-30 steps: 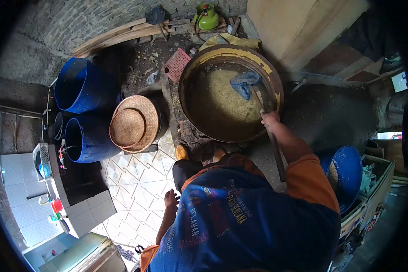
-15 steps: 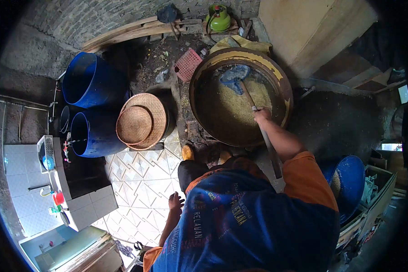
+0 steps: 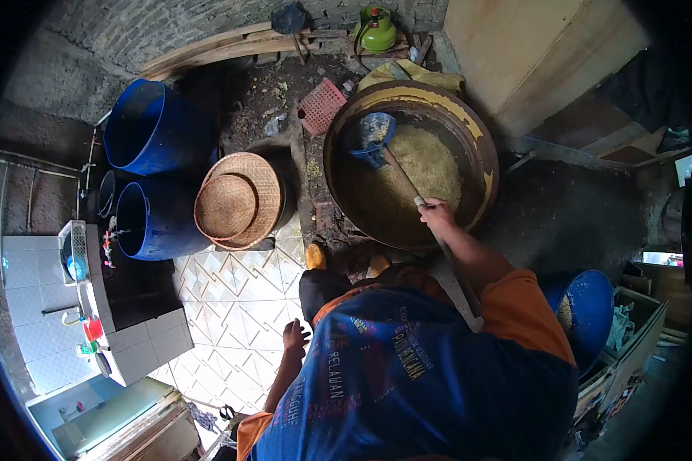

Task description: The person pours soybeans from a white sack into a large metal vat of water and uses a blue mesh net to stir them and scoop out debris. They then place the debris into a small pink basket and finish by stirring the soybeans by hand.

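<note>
My right hand (image 3: 438,213) is closed around the handle of a long-handled blue net strainer (image 3: 377,129). Its net is over the left part of a wide, deep pan (image 3: 407,90) with a worn yellowish rim, and a little pale material shows in it. A mound of pale yellow grains (image 3: 427,157), too small to name exactly, covers the pan's middle and right, with darker liquid around it. The handle's far end reaches back beside my orange sleeve. Down at my left side, my left hand (image 3: 294,336) hangs above the tiled floor, fingers apart, holding nothing.
Two tall blue barrels (image 3: 140,127) stand left, beside stacked woven trays (image 3: 269,201). A pink plastic basket (image 3: 320,106) and a green gas cylinder (image 3: 377,34) are near the pan. Another blue barrel (image 3: 594,319) is at my right. A tiled counter (image 3: 142,346) lies left.
The strainer's net has shifted left across the pan, and pale material now shows in it. My right hand has moved slightly left and down; my left hand stays at my side.
</note>
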Available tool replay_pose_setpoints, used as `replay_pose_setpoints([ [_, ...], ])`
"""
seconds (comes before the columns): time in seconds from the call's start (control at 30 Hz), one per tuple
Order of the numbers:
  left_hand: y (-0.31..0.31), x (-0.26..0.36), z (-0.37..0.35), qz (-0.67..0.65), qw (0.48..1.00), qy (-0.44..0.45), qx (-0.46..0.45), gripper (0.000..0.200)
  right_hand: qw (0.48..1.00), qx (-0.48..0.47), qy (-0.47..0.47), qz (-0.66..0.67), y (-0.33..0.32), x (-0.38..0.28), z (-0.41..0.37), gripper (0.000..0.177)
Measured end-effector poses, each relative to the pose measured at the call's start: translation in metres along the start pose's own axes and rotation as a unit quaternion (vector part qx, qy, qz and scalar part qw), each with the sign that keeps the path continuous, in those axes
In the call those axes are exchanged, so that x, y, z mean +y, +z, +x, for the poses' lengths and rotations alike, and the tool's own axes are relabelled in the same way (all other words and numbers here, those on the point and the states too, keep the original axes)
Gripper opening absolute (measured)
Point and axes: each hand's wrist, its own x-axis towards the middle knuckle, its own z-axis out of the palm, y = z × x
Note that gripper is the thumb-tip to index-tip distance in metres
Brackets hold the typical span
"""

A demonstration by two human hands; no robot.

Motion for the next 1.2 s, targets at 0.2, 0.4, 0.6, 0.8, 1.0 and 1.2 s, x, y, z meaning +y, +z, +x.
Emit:
replay_pose_setpoints([
  [0.2, -0.003, -0.031, 0.038, 0.077, 0.991, 0.102, -0.036, 0.046, 0.994, -0.060, -0.026, 0.092, -0.059, 0.003, -0.043, 0.032],
  [0.4, 0.001, -0.018, 0.030, 0.024, 0.997, 0.062, -0.033, 0.047, 0.993, -0.065, -0.094, 0.004, -0.150, -0.018, -0.076, 0.027],
  [0.6, 0.009, -0.005, 0.025, -0.023, 0.999, -0.010, -0.028, 0.046, 0.950, -0.020, -0.154, -0.269, -0.248, -0.030, -0.079, 0.031],
  [0.8, 0.010, -0.024, 0.039, 0.003, 0.998, 0.047, -0.041, 0.045, 0.897, -0.024, -0.125, -0.423, -0.291, -0.036, -0.088, 0.026],
  [1.0, 0.008, -0.024, 0.029, 0.021, 0.998, 0.044, -0.037, 0.044, 0.858, -0.074, -0.174, -0.477, -0.302, -0.008, -0.080, 0.029],
  [1.2, 0.007, -0.030, 0.033, 0.024, 0.996, 0.072, -0.039, 0.042, 0.846, -0.108, -0.229, -0.470, -0.262, 0.007, -0.079, 0.027],
])
